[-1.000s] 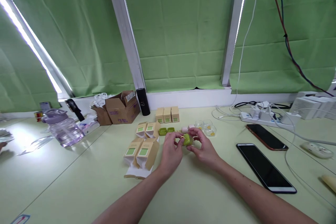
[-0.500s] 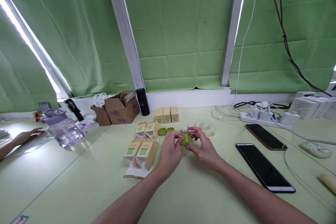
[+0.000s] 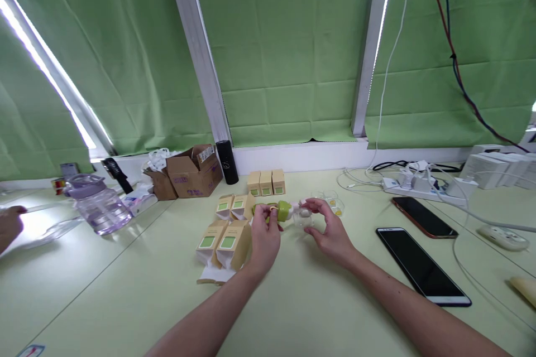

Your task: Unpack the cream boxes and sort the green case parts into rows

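My left hand (image 3: 267, 237) is closed on a small rounded green plastic piece (image 3: 284, 211) with a pale loop on it. Close by on the right, my right hand (image 3: 329, 230) grips a small clear cup-like container (image 3: 302, 218) between thumb and fingers. The green piece and the clear container are apart. Behind my fingers lies a small pale pink piece (image 3: 295, 206), partly hidden. Beyond my right hand stand several clear containers with yellow spots (image 3: 335, 204). Other green pieces behind my left hand are mostly covered.
Open kraft boxes with green windows (image 3: 234, 242) stand left of my hands, and smaller boxes (image 3: 266, 183) stand behind. A purple-lidded bottle (image 3: 100, 206), cardboard box (image 3: 195, 173) and black cylinder (image 3: 227, 162) are further left. A tablet (image 3: 421, 265), phone (image 3: 424, 216) and power strip (image 3: 419, 189) lie right. Another person's hand (image 3: 10, 226) is far left.
My left hand has moved left with the green piece, away from my right hand. The clear container now shows in my right hand. The other person's hand has shifted left.
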`<state>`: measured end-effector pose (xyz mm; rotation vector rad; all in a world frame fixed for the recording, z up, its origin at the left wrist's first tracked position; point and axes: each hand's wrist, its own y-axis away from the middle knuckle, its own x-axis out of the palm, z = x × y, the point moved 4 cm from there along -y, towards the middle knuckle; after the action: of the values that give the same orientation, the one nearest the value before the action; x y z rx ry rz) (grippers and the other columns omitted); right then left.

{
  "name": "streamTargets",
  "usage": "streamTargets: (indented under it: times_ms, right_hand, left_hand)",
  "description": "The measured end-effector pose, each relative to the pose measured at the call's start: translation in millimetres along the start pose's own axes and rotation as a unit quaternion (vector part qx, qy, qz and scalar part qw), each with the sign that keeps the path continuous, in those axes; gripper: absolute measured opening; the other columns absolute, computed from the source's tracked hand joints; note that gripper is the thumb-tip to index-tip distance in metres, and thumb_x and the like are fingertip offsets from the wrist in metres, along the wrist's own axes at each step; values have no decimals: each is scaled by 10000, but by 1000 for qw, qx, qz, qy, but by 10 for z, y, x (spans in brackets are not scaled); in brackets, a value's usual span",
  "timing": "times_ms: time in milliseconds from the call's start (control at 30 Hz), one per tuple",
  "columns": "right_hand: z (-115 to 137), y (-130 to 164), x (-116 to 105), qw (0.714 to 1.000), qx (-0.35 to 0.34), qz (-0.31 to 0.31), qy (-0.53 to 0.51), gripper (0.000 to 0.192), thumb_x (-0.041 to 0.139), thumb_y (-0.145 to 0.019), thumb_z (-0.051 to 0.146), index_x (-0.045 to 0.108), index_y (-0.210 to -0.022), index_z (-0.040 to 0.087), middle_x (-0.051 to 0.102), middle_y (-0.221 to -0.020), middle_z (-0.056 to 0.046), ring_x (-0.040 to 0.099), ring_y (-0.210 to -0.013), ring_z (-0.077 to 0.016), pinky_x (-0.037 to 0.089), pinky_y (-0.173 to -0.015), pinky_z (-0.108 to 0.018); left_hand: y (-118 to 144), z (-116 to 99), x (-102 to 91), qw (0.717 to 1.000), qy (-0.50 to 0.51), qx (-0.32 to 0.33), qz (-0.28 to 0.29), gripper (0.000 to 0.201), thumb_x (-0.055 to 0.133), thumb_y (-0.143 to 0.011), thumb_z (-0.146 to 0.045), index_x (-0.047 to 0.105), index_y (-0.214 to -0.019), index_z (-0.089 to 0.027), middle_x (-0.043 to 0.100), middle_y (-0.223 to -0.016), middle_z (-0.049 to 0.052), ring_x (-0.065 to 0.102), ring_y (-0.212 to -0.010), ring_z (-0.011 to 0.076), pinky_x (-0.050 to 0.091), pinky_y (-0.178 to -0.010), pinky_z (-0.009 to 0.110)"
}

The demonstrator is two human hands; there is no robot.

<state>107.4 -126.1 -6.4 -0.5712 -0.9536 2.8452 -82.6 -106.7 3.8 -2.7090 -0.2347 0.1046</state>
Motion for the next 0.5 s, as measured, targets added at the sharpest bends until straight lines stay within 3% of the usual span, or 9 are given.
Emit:
streamTargets:
  times_ms: [100,267,500]
  right_hand:
    - [30,6,-49,999,-24,-31,32,531,655,-840,176,504,-1338,274,653,-1312,-89,614,-1225,-281,486,-1076,-508]
    - [151,6,-113,987,-120,-60,88,422,600,-894,150,538,-1293,272,646,-1319,-97,606,-1257,-282,511,-1070,-500]
    - [199,-85,-309,962,-193,-126,144,147,550,-948,134,632,-978,253,601,-1382,-104,598,-1276,-276,526,-1048,-482]
  left_hand:
    - [-50,76,-6,996,72,-44,-15,366,648,-895,-563,521,-887,-219,607,-826,23,593,-703,164,556,-569,277]
    - [-18,187,21,984,130,-118,1,400,721,-842,-550,543,-887,-194,611,-836,27,595,-722,153,595,-584,288]
    - [48,204,62,975,147,-163,21,438,786,-774,-549,555,-847,-185,634,-790,31,632,-699,162,581,-553,282]
